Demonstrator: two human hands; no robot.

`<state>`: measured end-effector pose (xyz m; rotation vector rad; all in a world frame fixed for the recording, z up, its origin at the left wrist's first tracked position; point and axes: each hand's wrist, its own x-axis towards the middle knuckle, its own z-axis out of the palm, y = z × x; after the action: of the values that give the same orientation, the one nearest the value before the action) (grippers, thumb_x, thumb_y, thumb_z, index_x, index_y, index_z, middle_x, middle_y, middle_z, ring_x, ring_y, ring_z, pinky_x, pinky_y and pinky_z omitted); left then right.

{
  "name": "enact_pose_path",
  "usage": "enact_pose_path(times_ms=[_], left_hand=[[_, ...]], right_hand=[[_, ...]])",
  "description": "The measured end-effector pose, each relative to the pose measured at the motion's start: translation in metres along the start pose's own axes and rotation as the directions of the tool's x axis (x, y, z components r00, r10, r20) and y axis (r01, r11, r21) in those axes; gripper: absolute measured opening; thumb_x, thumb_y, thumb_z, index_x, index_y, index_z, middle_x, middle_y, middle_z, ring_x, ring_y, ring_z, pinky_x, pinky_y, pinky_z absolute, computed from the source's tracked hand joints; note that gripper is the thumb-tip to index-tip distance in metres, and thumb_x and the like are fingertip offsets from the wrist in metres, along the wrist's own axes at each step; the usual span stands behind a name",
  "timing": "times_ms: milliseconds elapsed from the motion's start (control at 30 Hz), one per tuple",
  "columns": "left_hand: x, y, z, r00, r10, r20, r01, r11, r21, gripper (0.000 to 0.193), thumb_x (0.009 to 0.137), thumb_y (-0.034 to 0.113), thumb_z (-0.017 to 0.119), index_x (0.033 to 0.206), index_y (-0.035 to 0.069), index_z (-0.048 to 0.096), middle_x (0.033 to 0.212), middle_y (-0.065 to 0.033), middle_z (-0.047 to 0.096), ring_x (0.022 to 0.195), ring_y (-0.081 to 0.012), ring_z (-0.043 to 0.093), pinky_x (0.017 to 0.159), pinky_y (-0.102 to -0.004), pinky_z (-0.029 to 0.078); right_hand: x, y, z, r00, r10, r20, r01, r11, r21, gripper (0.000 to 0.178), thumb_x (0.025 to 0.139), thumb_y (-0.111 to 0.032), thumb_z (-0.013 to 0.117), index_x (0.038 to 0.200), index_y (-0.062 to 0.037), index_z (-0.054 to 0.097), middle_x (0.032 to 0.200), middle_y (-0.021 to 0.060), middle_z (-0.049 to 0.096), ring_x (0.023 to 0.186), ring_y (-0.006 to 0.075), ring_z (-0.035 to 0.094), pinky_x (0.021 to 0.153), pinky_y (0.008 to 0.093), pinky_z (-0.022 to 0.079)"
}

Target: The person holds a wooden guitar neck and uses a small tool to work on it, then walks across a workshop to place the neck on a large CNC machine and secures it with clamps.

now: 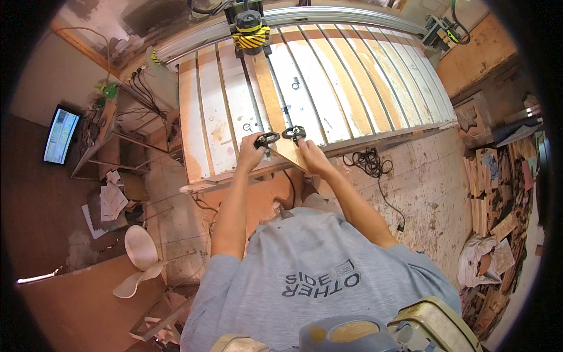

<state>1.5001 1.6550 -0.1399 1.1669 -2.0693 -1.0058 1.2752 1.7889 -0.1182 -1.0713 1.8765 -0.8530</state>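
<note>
A long, narrow wooden board (267,88) lies on the slatted bed (226,126) of a cutting machine, its near end sticking out past the front edge. On its left side sits a black clamp-like piece (267,139), and my left hand (251,154) is closed on it. A second black clamp-like piece (294,132) is at the board's right side. My right hand (314,157) is closed there, its fingers on that piece and close to the board. The fingertips are partly hidden. Small dark rings and marks lie on the bed beyond my hands.
The machine's spindle (251,35), with a striped yellow-black band, stands over the board's far end beneath a metal gantry. A coiled black cable (369,162) lies on the floor. A lit monitor (61,136) and a white chair (141,247) are at left; stacked wood offcuts (484,182) at right.
</note>
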Motion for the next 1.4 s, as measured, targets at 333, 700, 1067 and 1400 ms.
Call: enact_pose_path(times_ms=[333,700,1067,1400], left_hand=[[0.002,-0.001,0.001,0.991,-0.101,0.083,0.108,0.991,-0.084,0.046,0.076,0.003,0.07,0.122,0.004,0.068,0.112,-0.0167,0.067,0.106,-0.0288,0.063,0.095,-0.0366,0.051],[-0.002,0.034,-0.013,0.995,-0.077,0.066,0.082,0.994,-0.073,0.042,0.076,0.001,0.067,0.118,0.0,0.068,0.105,-0.0154,0.069,0.096,-0.0246,0.067,0.088,-0.0349,0.053],[-0.003,0.029,-0.019,0.985,-0.123,0.121,0.139,0.982,-0.126,0.048,0.075,0.002,0.072,0.123,0.004,0.067,0.112,-0.0137,0.063,0.101,-0.0246,0.066,0.091,-0.0361,0.054],[0.002,0.013,-0.015,0.988,-0.11,0.112,0.104,0.993,0.061,0.052,0.075,0.004,0.076,0.125,0.008,0.067,0.117,-0.0152,0.064,0.113,-0.0339,0.058,0.099,-0.0389,0.049]], right_hand=[[-0.01,-0.031,-0.03,0.967,-0.024,0.255,0.077,0.977,-0.199,0.058,0.099,-0.051,0.056,0.127,-0.0005,0.052,0.104,0.0222,0.07,0.094,0.0258,0.072,0.077,0.038,0.057],[-0.021,-0.045,-0.021,0.975,-0.091,0.204,0.139,0.962,-0.236,0.062,0.098,-0.051,0.059,0.133,0.0,0.054,0.105,0.0329,0.069,0.1,0.0474,0.068,0.085,0.0511,0.052],[-0.026,-0.053,-0.016,0.976,-0.091,0.196,0.142,0.954,-0.265,0.062,0.099,-0.053,0.054,0.129,0.0011,0.054,0.104,0.0352,0.067,0.102,0.051,0.065,0.087,0.0555,0.05],[-0.023,-0.048,-0.016,0.978,-0.027,0.206,0.087,0.954,-0.286,0.065,0.099,-0.056,0.053,0.132,-0.0002,0.052,0.11,0.0356,0.066,0.106,0.0508,0.064,0.089,0.0552,0.049]])
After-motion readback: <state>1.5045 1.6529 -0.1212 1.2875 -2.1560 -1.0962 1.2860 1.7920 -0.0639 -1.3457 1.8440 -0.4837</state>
